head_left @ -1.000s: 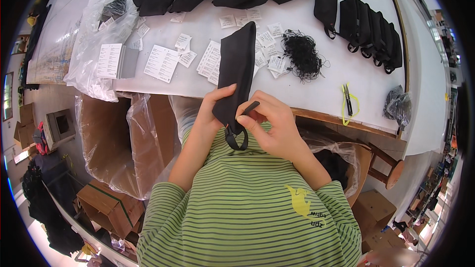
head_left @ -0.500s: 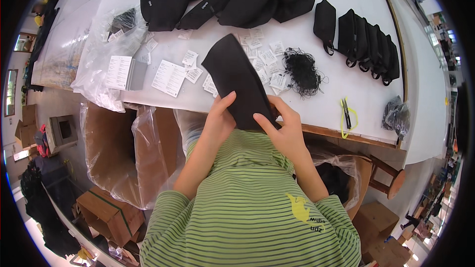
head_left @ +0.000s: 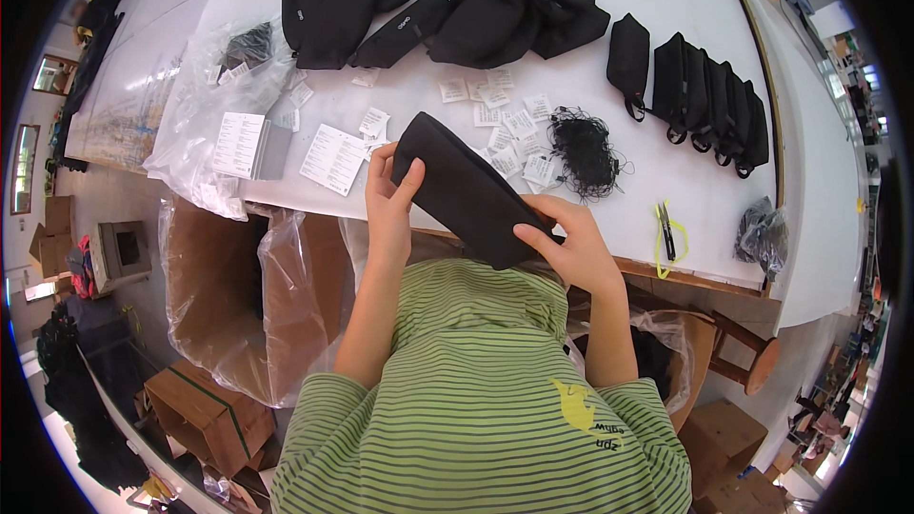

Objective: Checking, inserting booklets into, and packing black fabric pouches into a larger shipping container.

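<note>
A flat black fabric pouch (head_left: 466, 190) is held tilted over the table's front edge, its upper end to the left. My left hand (head_left: 391, 200) grips that upper left end, thumb on the near face and fingers behind. At the lower right end, my right hand (head_left: 575, 243) pinches the pouch with its thumb on top. Behind the pouch lie scattered small white paper tags (head_left: 519, 124) and a tangle of black strings (head_left: 583, 154). Larger printed cards (head_left: 332, 159) lie on the left, beside a stack of cards (head_left: 239, 145).
More black pouches are heaped (head_left: 486, 24) at the back, with a row of them (head_left: 709, 95) at the right. Thread snips (head_left: 666, 231) with a yellow cord lie near the front edge by a plastic bag (head_left: 760, 233). A plastic-lined carton (head_left: 214, 295) stands below the table.
The pouch has tilted further to the left and come lower. My left hand has moved from its lower side up to its upper left end; my right hand has shifted right.
</note>
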Tool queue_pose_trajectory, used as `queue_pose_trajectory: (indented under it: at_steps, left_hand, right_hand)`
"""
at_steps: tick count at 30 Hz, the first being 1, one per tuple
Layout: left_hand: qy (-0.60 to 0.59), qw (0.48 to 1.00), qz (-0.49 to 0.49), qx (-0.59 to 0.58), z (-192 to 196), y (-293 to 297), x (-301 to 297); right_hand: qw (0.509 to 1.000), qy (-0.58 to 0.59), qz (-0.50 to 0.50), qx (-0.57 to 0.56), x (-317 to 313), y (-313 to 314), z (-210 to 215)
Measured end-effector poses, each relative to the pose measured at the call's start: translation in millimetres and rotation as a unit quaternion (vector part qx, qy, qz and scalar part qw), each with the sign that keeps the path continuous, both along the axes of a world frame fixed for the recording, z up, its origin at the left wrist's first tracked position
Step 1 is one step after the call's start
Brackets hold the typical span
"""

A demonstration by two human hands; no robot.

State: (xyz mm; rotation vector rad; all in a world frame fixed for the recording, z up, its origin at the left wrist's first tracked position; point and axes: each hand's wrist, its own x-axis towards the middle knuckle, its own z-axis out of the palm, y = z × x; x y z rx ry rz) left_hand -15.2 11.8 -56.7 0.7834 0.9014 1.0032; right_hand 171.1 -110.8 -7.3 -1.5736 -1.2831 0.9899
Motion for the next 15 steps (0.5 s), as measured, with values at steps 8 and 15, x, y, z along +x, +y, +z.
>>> queue_pose_trajectory:
  at_steps: [8,15]
  left_hand:
    - [0.22,0.944,-0.123,0.215,18,2,-3]
    - [0.093,0.989,-0.111,0.023,9,13,-26]
  right_hand:
    - [0.997,0.007,0.075,-0.033,15,-2,3]
    - [0.994,0.046,0.061,-0.078,20,3,-7]
